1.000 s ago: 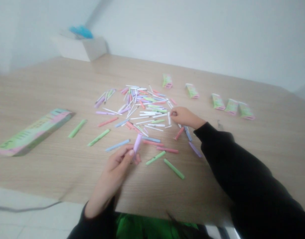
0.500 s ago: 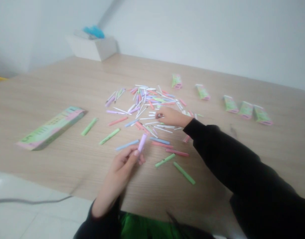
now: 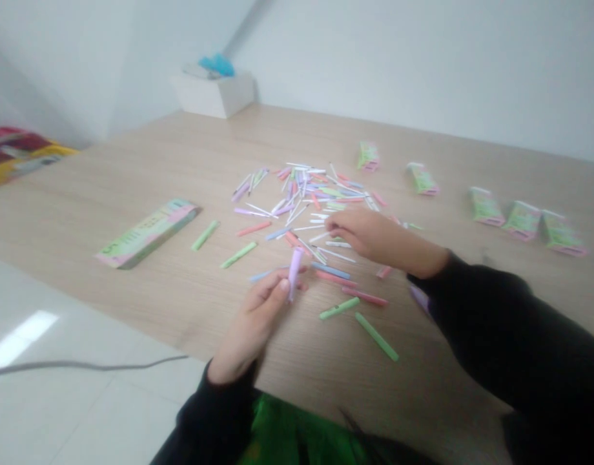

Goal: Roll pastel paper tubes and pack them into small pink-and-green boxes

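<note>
In the head view, my left hand [image 3: 265, 303] is closed around a purple pen barrel [image 3: 295, 266], held tilted upright above the table's near side. My right hand [image 3: 359, 229] reaches over a loose pile of coloured pen barrels and thin white pen refills [image 3: 307, 194]. Its fingers are bent together at the pile's near right part; whatever lies between them is hidden. Near my left hand lie a blue barrel [image 3: 330, 270], red barrels [image 3: 365, 296] and green barrels [image 3: 377, 336].
A long green-and-pink box [image 3: 146, 232] lies on the left of the wooden table [image 3: 146, 155]. Several small green-and-pink boxes [image 3: 485, 206] stand along the right. A white box [image 3: 212, 93] with something blue [image 3: 217, 64] is at the back. A cable [image 3: 93, 367] crosses the floor.
The camera view has shifted, so the table's things appear further right. My left hand still holds the purple pen barrel. My right hand stays at the pile, its fingers now turned more downward.
</note>
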The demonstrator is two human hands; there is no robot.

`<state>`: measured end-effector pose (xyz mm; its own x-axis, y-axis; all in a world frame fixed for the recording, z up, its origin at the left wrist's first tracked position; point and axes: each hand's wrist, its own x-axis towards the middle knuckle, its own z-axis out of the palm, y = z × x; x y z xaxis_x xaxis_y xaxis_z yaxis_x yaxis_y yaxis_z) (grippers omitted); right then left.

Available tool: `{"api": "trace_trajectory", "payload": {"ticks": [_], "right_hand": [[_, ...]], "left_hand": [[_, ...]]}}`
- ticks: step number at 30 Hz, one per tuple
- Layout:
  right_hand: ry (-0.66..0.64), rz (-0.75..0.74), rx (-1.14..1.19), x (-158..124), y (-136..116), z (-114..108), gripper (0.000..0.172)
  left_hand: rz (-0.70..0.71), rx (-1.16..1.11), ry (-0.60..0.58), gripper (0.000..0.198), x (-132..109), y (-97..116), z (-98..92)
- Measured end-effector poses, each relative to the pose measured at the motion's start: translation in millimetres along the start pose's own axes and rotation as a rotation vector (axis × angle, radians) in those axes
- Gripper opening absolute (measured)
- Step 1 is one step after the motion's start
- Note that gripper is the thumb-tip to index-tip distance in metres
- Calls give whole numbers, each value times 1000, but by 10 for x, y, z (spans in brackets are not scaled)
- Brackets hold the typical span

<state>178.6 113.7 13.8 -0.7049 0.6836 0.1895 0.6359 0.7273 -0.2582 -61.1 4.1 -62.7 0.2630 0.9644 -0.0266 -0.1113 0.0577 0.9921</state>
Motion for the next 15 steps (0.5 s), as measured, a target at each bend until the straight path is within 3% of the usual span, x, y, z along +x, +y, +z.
{"api": "trace_trajectory", "payload": {"ticks": [5, 8, 10, 12, 14, 15], "right_hand": [[-85, -180, -71, -392, -477, 25, 18], [-69, -242, -162, -505, -633, 54, 21], [23, -253, -209, -581, -687, 29, 24], [217, -183, -166, -690, -727, -15, 20], [439, 23, -34, -825, -761, -50, 12], [490, 162, 67, -894, -775, -56, 9]], "left_hand": [[39, -39, -207, 33, 26, 54, 149], [57, -15, -253, 34, 28, 23, 257], [49, -14, -239, 37, 14, -7, 309], [41, -48, -209, 37, -7, -30, 346], [47, -75, -186, 37, -30, -41, 381], [50, -87, -183, 36, -41, -42, 403]]}}
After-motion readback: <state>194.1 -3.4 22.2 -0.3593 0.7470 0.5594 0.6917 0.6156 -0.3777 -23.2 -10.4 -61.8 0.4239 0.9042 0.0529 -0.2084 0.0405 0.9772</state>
